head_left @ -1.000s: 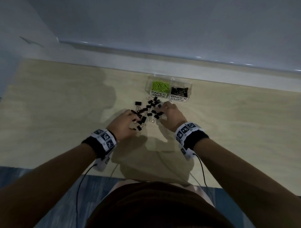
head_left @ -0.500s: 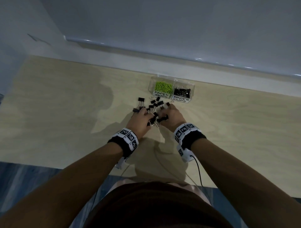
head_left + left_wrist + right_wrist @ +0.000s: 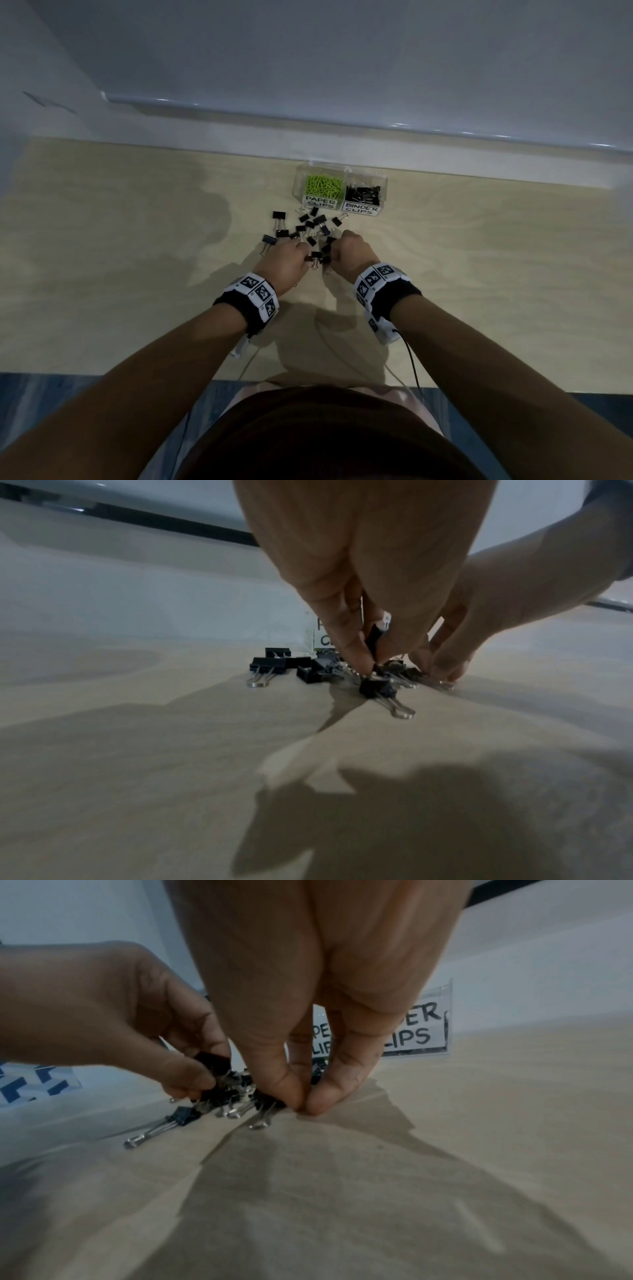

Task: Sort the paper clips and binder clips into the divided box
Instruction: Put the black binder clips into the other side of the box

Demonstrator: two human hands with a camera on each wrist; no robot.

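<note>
A clear divided box stands at the back of the wooden table; its left half, labelled PAPER CLIPS, holds green paper clips, its right half, labelled BINDER CLIPS, holds black binder clips. Several loose black binder clips lie scattered in front of it. My left hand pinches black binder clips at the pile's near edge. My right hand sits right beside it, thumb and fingers pinched on a binder clip on the table. One clip lies just below my left fingers.
The light wooden table runs wide to both sides. A pale wall with a ledge rises just behind the box. Wrist cables trail to the table's near edge.
My left hand moved right and inward to the pile, closing beside my right hand. Both hands have curled onto clips at the pile's near side.
</note>
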